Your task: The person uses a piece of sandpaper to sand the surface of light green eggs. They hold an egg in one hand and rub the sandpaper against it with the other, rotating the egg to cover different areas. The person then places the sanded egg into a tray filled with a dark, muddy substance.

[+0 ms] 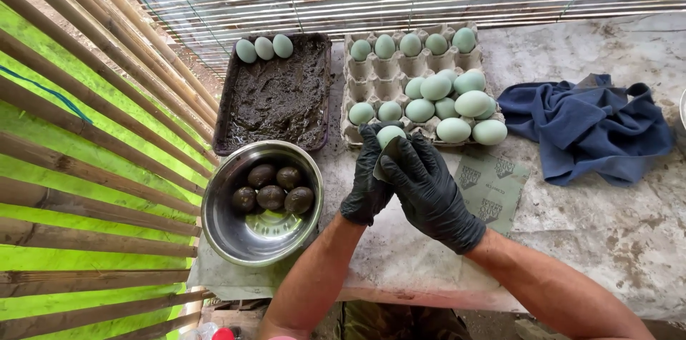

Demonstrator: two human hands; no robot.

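Both my hands wear black gloves and meet over the table's near middle. My left hand cups a pale green egg from below. My right hand presses a small piece of grey sandpaper against the egg's side. Just beyond them stands a grey cardboard egg tray loaded with several pale green eggs, some piled loosely at its right end. A dark tray of wet black mud lies to the left, with three green eggs at its far edge.
A steel bowl at the near left holds several mud-coated dark eggs. A sheet of sandpaper lies right of my hands. A crumpled blue cloth sits further right. Bamboo slats fence the left side and back.
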